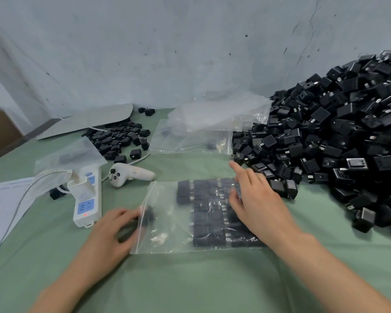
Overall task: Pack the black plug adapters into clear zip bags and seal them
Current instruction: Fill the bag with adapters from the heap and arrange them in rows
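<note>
Clear bag (165, 236) holds rowed black adapters (203, 224); left grip (110, 236) pinches it, right grip (257, 206) flat.

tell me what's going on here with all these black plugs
A person is filling a clear zip bag on the green table. Their left hand holds the bag's mouth, where one black adapter sits just inside; the right hand rests on the rows of adapters already packed. The bag is not sealed yet. A big loose pile waits at right.

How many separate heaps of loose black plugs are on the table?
2: a big heap on the right, a small heap at back left, partly under a grey board. A few strays lie apart; some may be hidden.
</note>
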Motion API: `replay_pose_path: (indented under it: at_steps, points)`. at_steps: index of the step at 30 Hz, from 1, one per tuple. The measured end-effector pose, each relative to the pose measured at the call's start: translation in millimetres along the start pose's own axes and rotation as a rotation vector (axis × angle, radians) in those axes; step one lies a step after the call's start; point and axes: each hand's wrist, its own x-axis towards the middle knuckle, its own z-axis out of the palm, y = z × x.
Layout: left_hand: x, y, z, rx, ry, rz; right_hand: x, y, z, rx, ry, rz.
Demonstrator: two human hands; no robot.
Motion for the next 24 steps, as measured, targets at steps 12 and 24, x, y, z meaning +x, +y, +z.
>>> replay_pose_path:
  at_steps: [12,24]
  points:
    - [30.2,-3.1,3.7,-0.052,-0.114,-0.031,1.5,4.4,11.0,-0.169,-0.036,0.014]
    - [44.1,7.9,21.7,-0.099,-0.123,0.078,0.3,5.7,11.9,-0.169,-0.034,0.027]
